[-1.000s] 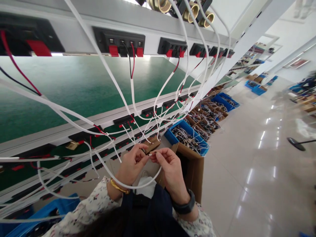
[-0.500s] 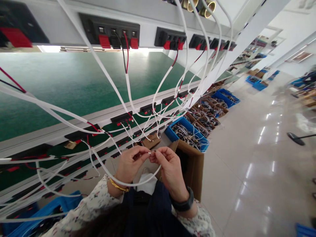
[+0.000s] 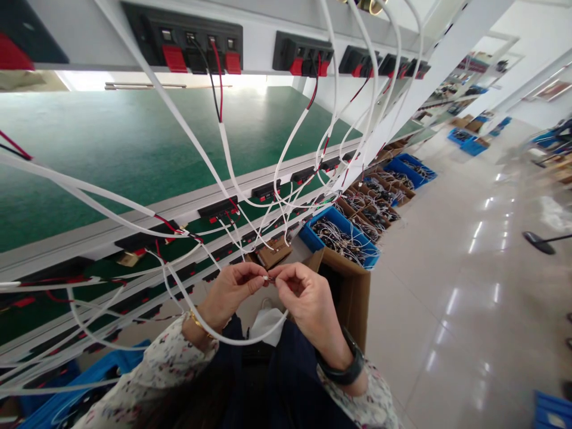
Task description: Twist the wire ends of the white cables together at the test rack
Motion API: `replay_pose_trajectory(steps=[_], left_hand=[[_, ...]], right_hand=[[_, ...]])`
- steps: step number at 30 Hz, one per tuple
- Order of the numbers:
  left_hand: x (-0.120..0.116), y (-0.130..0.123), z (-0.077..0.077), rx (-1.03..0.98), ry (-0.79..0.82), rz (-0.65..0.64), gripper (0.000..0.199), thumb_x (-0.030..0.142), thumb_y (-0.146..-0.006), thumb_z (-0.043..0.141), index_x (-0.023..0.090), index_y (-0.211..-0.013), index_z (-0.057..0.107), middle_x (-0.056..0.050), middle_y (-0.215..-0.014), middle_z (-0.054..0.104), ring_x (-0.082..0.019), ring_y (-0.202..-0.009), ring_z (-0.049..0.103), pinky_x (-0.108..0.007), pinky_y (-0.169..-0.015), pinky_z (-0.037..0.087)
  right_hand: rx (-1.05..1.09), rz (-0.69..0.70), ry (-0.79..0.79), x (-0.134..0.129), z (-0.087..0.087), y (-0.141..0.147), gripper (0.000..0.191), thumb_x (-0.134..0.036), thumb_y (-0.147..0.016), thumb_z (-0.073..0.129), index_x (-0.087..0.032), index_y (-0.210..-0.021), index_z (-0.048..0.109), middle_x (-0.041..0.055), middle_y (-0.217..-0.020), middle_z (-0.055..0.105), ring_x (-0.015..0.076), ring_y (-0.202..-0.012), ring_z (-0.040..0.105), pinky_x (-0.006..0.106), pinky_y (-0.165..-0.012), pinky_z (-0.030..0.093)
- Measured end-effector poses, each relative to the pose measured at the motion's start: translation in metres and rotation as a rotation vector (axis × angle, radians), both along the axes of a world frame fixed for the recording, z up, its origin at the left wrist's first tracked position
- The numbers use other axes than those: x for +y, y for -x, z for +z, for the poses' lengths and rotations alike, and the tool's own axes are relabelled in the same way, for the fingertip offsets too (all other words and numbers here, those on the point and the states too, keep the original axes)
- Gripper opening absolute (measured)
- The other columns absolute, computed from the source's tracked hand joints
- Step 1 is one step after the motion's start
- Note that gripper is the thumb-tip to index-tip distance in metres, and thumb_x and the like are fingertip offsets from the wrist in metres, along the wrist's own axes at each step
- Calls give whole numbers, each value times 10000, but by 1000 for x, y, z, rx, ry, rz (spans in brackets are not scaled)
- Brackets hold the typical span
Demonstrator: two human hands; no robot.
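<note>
My left hand [image 3: 232, 293] is closed, thumb and forefinger pinching a small white connector [image 3: 266, 278]. Right beside it, my right hand [image 3: 309, 301] is closed on the end of a white cable [image 3: 243, 342]. The fingertips of both hands almost meet at the connector, and thin wire ends between them are too small to make out clearly. From the right hand the cable loops down below both hands, then up to the left towards the rack. My fingers hide most of the cable's end.
Black terminal blocks with red tabs [image 3: 190, 44] line the rack rails, with white cables hanging from several. Behind is a green board [image 3: 147, 137]. A cardboard box [image 3: 355, 298] stands by my right hand; blue crates [image 3: 313, 238] of cables sit beyond. Another blue crate [image 3: 129, 357] is lower left.
The view has shifted slightly. My hands stay together at the connector, with the right hand's fingers changed in pose and its wrist a little further right and lower.
</note>
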State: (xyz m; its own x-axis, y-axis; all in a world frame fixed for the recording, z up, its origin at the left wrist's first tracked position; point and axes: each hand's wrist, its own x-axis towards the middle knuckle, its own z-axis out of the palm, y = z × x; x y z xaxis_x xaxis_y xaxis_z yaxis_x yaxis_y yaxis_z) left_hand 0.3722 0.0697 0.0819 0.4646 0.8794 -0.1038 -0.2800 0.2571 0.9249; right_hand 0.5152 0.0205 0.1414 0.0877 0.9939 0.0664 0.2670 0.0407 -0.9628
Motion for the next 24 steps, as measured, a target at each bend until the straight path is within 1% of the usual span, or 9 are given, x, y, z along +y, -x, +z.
replay_pose_trajectory(steps=[5, 10, 13, 16, 19, 21, 24], left_hand=[[-2, 0, 1, -2, -9, -9, 126, 251, -693, 715, 148, -759, 687, 0, -723, 667, -125, -711, 587, -218, -692, 448], [-4, 0, 1, -17, -21, -20, 120, 255, -706, 708, 150, -755, 678, 0, -728, 671, -130, -714, 595, -223, -700, 459], [-5, 1, 2, -5, -36, -36, 118, 261, -721, 696, 150, -755, 673, 1, -732, 669, -127, -718, 594, -216, -699, 456], [-6, 3, 2, 37, -86, -51, 127, 272, -745, 672, 148, -773, 668, -2, -736, 660, -126, -724, 588, -212, -694, 449], [-6, 6, 2, 100, -158, -57, 148, 286, -766, 645, 142, -796, 659, -5, -731, 643, -129, -716, 577, -219, -679, 441], [-6, 8, 3, 143, -207, -73, 166, 298, -776, 626, 136, -800, 653, -11, -730, 636, -137, -713, 573, -229, -671, 439], [-6, 9, 6, 216, -262, -109, 187, 315, -777, 615, 131, -778, 648, -22, -733, 637, -149, -709, 571, -242, -661, 436]], right_hand=[[-44, 3, -2, -1, -1, -1, 84, -127, -761, 539, -167, -690, 561, 42, -868, 660, 149, -765, 624, 233, -690, 508], [-50, 1, -9, -4, -3, 0, 90, -135, -769, 530, -171, -688, 544, 45, -864, 649, 152, -756, 624, 241, -680, 516], [-109, 5, -28, -6, -3, 0, 99, -120, -768, 521, -176, -687, 536, 40, -865, 641, 150, -755, 618, 242, -680, 511], [-231, 17, -98, -8, -3, -1, 123, -83, -765, 502, -183, -698, 530, 21, -856, 632, 141, -764, 600, 232, -678, 483], [-329, 60, -173, -11, -2, -2, 146, -53, -766, 488, -186, -728, 531, 9, -863, 627, 132, -786, 585, 225, -691, 453], [-350, 84, -187, -12, -2, -2, 145, -55, -774, 486, -186, -748, 542, 9, -857, 628, 131, -779, 581, 225, -687, 446], [-339, 88, -156, -13, -3, -3, 124, -85, -787, 498, -184, -763, 568, 18, -844, 634, 138, -758, 584, 232, -678, 454]])
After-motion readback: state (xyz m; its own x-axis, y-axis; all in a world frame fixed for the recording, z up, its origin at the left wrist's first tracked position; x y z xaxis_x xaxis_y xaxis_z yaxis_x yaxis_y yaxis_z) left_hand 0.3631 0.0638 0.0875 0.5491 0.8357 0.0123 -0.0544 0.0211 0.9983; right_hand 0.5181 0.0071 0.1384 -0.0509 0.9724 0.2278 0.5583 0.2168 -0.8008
